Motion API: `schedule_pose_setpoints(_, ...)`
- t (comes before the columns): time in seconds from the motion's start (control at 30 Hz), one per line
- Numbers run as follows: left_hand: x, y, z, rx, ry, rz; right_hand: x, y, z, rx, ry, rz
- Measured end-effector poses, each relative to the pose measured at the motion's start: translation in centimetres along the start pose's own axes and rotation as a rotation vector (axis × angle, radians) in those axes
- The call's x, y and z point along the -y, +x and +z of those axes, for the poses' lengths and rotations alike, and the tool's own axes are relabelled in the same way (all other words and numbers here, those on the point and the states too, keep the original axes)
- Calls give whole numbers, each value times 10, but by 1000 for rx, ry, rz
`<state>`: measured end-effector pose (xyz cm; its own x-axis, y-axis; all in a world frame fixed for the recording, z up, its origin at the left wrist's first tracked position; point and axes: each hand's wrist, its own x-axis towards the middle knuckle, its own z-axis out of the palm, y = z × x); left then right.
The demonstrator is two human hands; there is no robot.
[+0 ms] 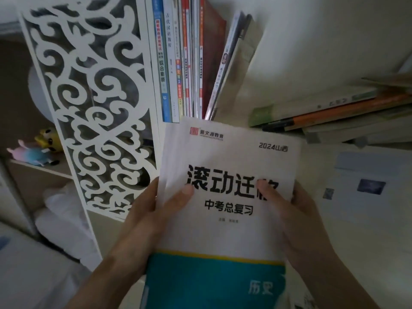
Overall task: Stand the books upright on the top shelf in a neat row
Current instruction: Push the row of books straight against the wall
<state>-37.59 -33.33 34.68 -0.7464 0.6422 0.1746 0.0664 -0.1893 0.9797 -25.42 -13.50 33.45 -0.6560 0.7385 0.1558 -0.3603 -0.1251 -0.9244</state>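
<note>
White paperback workbook (225, 197) with bold black Chinese characters on its cover and a teal band across the bottom sits low in the middle of the view, cover facing the camera, held up in front of the shelf by both hands. The left hand (142, 221) grips its left edge: the thumb lies flat across the cover just beside the large title, and the other fingers curl behind the page block. The right hand (298, 221) grips the right edge the same way, its thumb covering part of the last big character while the remaining fingers wrap round the back. Both hands are clenched on the workbook, neither released.

Just above the workbook's top edge, a row of upright books (178, 63) with blue, white, red and orange spines stands against the shelf's left end. Beside them a thin grey-covered book (231, 61) leans leftward, its foot near the row and its top tilted away to the right. Further right, well apart from the row, a stack of flat-lying books (330, 112) rests on its side, one with an orange spine. A white carved scrollwork side panel (89, 103) closes off the shelf on the left, and beyond it small soft toys (38, 150) lie on a lower ledge.
</note>
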Motion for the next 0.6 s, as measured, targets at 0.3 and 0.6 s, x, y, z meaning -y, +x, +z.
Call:
schedule_pose_setpoints(0.3, -74, 102, 71, 42, 372, 605, 53, -5, -31, -438, -323, -316)
schedule_pose_setpoints(0.6, 25, 92, 88, 31, 476, 196, 51, -1, -83, -319, -241, -423)
